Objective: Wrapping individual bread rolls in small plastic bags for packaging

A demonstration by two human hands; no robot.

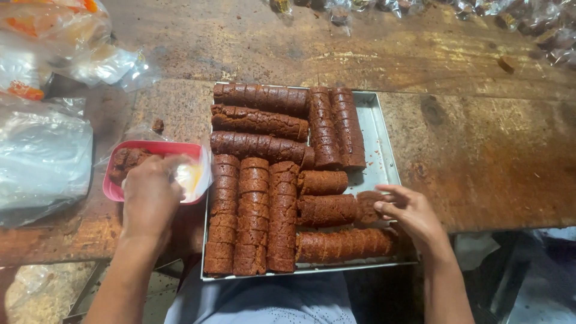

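Brown scored rolls [264, 180] packed a metal tray [384, 150] at the frame's centre, laid tight so they filled it. The right hand [414, 216], at lower right, had its grip pinched on a short roll piece [369, 205]. The left hand [150, 198] lay over a pink tub [156, 147] on the wooden surface [492, 150], steadying it; whether its grip was closed I could not tell.
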